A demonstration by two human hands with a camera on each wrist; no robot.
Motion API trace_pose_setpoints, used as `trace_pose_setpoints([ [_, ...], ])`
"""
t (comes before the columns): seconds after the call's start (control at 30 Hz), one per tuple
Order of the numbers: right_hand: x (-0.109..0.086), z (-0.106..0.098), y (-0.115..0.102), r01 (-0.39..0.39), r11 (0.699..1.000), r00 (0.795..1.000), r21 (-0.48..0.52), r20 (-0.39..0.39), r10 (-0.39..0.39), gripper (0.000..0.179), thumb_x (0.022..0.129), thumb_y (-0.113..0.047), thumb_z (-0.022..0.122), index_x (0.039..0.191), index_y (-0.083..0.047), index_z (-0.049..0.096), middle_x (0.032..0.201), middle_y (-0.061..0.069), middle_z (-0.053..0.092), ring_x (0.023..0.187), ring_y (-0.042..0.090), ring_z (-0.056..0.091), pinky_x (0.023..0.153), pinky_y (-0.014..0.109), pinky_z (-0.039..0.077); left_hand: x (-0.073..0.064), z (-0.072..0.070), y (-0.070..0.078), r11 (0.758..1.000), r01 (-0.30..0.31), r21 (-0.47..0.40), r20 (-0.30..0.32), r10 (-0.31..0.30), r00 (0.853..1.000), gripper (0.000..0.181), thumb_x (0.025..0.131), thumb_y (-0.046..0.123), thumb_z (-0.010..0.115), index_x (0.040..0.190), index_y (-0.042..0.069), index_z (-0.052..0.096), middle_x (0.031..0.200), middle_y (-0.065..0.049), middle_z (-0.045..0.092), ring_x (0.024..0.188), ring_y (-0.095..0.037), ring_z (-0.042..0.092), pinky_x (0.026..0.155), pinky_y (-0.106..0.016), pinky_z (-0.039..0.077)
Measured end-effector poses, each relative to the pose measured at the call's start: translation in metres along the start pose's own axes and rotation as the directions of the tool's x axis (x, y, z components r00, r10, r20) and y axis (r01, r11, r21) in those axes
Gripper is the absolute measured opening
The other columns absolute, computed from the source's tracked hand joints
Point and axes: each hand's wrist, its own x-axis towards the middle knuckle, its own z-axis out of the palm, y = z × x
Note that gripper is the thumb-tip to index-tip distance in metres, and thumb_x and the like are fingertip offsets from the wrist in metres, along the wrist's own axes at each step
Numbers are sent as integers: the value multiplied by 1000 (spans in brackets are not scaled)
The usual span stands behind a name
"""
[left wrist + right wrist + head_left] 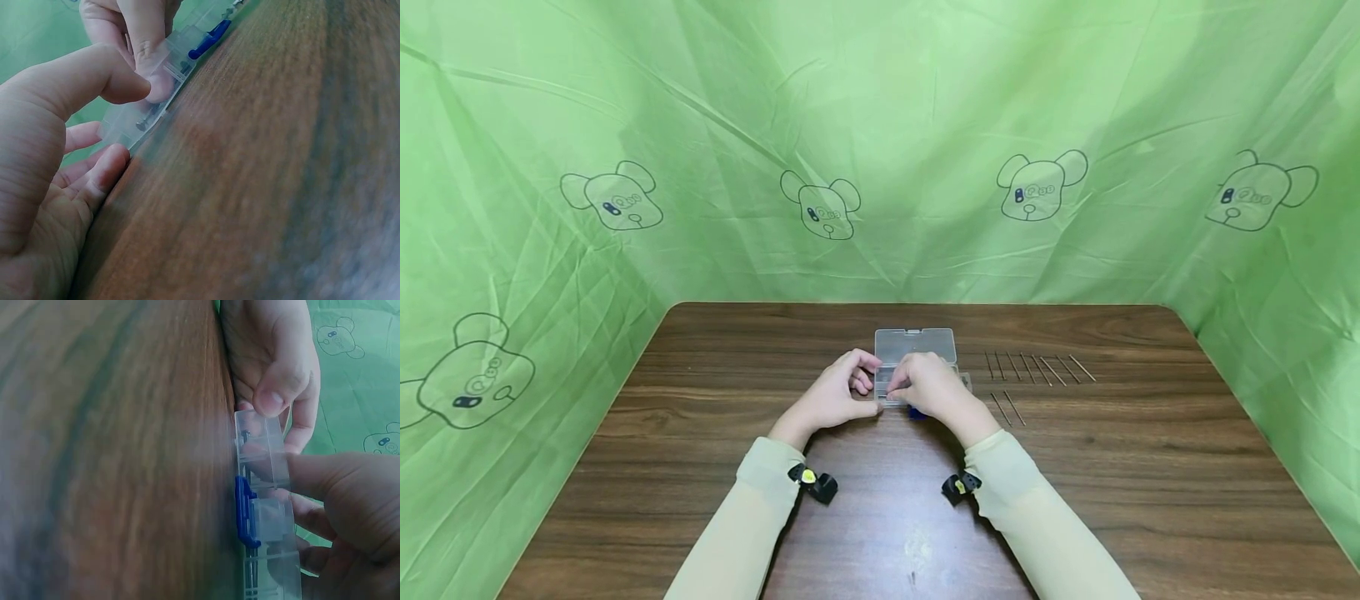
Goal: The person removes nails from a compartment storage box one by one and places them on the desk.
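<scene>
A small clear plastic box (914,346) stands on the table with its lid raised at the back. My left hand (835,393) grips its left end, thumb at the front corner and fingers round the side. Through the clear wall in the right wrist view, a thin dark nail (245,435) lies along the front compartment. My right hand (934,387) reaches down into that compartment from above, thumb and forefinger pinching at the nail, the fingertips partly hidden by the box wall. A blue latch (240,512) sits on the box front, and more nails (251,575) show inside farther along.
Right of the box, several loose nails (1032,368) lie side by side in a row on the brown wooden table (1150,467). Two more nails (1008,408) lie nearer to me. A green cloth (917,100) with bear drawings hangs behind and at both sides.
</scene>
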Motion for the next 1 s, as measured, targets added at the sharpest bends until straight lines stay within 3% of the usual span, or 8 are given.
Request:
trace_pose_setpoints([
  [0.4, 0, 1, -2, 71, 997, 997, -37, 38, -70, 6, 96, -13, 84, 91, -14, 85, 101, 1, 80, 104, 24, 75, 97, 46, 60, -1, 0, 1, 1000, 0, -4, -2, 0, 1000, 65, 81, 4, 86, 140, 6, 60, 124, -12, 64, 99, -20, 66, 90, -30, 58],
  [0.73, -2, -2, 7, 135, 988, 989, 69, 45, -139, 5, 99, -14, 82, 95, -11, 83, 102, 2, 78, 101, 21, 74, 96, 43, 60, 0, 1, -1, 999, 1, -38, -11, -1, 1000, 65, 82, 8, 92, 139, 6, 62, 123, -15, 64, 100, -28, 66, 89, -32, 57],
  [1.0, -2, -9, 18, 180, 955, 984, 236, -32, -177, 4, 100, -17, 82, 101, -13, 83, 103, -3, 78, 99, 14, 72, 90, 35, 59, -1, -1, 0, 1000, 9, -7, -3, -9, 1000, 65, 82, 9, 92, 139, 8, 61, 121, -12, 64, 100, -22, 66, 90, -32, 58],
])
